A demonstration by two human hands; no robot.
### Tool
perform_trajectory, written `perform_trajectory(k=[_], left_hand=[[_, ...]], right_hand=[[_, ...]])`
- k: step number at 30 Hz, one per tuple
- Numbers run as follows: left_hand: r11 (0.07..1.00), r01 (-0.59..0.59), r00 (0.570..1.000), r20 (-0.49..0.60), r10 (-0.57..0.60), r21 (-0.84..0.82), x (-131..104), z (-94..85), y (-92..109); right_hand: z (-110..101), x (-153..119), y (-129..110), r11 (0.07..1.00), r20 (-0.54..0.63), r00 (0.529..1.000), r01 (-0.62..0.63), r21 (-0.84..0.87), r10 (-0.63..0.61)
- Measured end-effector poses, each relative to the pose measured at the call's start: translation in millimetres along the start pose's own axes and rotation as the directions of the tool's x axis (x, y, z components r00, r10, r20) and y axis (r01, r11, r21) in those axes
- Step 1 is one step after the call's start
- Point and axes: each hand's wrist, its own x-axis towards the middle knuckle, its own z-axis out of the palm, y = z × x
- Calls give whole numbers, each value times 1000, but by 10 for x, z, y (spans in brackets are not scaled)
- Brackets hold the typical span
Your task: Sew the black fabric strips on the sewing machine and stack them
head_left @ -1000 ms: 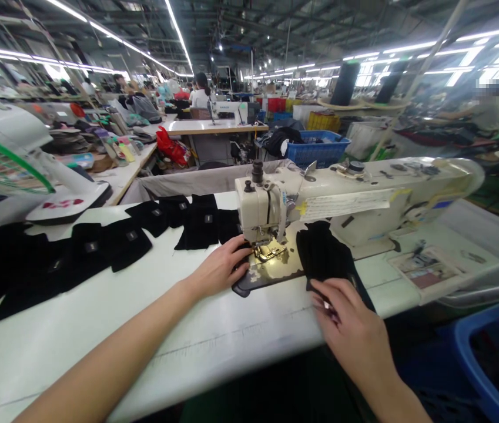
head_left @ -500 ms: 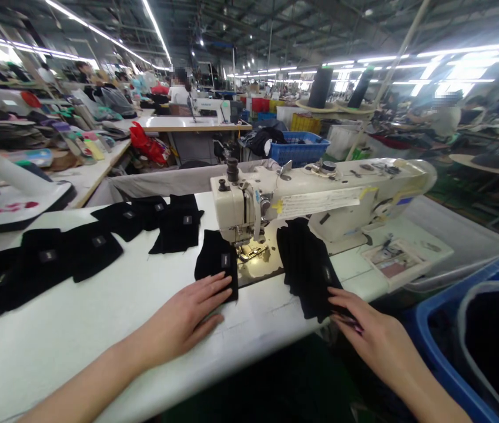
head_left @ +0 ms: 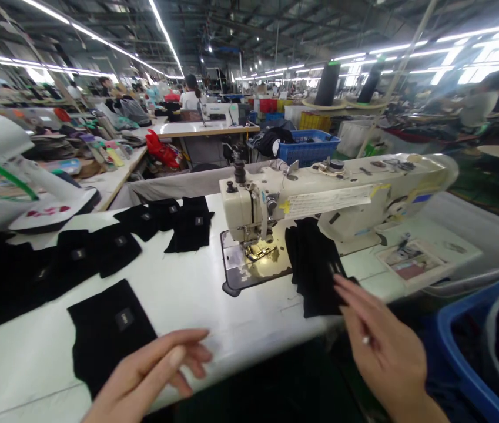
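Note:
My left hand hovers open at the table's front edge, just right of a black fabric piece with a small label lying flat on the white table. My right hand is open, its fingertips at the lower edge of a stack of black fabric pieces that lies right of the needle. The cream sewing machine stands behind, its lit needle plate bare.
A row of black labelled pieces runs along the table's left rear. A white fan base stands far left. A blue bin sits at lower right. Other workstations and people fill the background.
My left hand drew a black piece from under the needle, slid it left and toward me, and let it go. My right hand stayed at the stack.

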Motion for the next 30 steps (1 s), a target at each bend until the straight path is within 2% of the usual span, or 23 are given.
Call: perform_trajectory(k=[1, 2, 3, 4, 5, 6, 7, 8, 9, 10, 11, 12, 13, 14, 15, 17, 19, 22, 24, 27, 30], left_hand=[[960, 128, 987, 124, -100, -249, 100, 161, 156], [867, 230, 962, 236, -136, -441, 219, 317, 297], [772, 290, 940, 322, -117, -566, 353, 456, 412], [698, 305, 939, 328, -106, -648, 498, 568, 497], [635, 317, 945, 290, -150, -705, 644, 649, 551], [596, 302, 953, 222, -206, -744, 783, 697, 577], [572, 273, 956, 154, -249, -773, 905, 715, 582], [551, 243, 954, 94, -284, -799, 1005, 711, 572], [535, 219, 951, 54, -306, -816, 1077, 693, 555], [523, 201, 949, 32, -315, -828, 1123, 667, 536], [514, 193, 949, 25, -315, -836, 1144, 639, 519], [508, 191, 951, 31, -306, -840, 1149, 610, 506], [510, 191, 956, 41, -290, -839, 1145, 580, 496], [522, 190, 961, 48, -273, -832, 1140, 545, 491], [544, 188, 964, 48, -261, -818, 1144, 504, 489], [629, 199, 965, 37, -261, -751, 1191, 396, 495], [751, 235, 962, 38, -270, -617, 1292, 261, 513], [889, 250, 968, 89, -234, -383, 1481, 79, 555], [938, 211, 977, 94, -192, -275, 1592, 16, 574], [989, 124, 992, 28, -122, -78, 1725, 26, 548], [981, 34, 997, -75, -20, 191, 1837, 110, 456]], right_hand=[[38, -24, -101, 990, 71, 988, 137, 15, -138], [78, -52, -196, 966, 136, 956, 255, 43, -258], [120, -85, -281, 934, 186, 915, 349, 81, -358], [164, -124, -351, 900, 230, 871, 417, 127, -435], [209, -167, -407, 875, 257, 837, 449, 180, -483], [255, -214, -450, 870, 263, 833, 434, 234, -487], [301, -264, -481, 887, 256, 862, 366, 283, -438], [347, -314, -505, 916, 244, 913, 241, 321, -326], [391, -361, -525, 935, 233, 960, 67, 349, -156], [433, -402, -544, 921, 233, 971, -141, 364, 56], [470, -434, -561, 863, 252, 933, -339, 373, 257], [503, -456, -576, 780, 297, 863, -499, 378, 408], [530, -467, -590, 694, 356, 791, -609, 384, 498], [550, -469, -601, 623, 416, 733, -679, 388, 539], [564, -465, -608, 575, 461, 694, -718, 392, 552], [578, -448, -614, 536, 504, 665, -745, 397, 552], [584, -434, -613, 539, 528, 654, -752, 379, 541], [610, -447, -615, 584, 570, 671, -724, 366, 474], [644, -482, -619, 620, 551, 722, -671, 407, 419], [699, -550, -620, 659, 488, 779, -610, 440, 394], [734, -580, -608, 688, 461, 764, -626, 366, 451]])
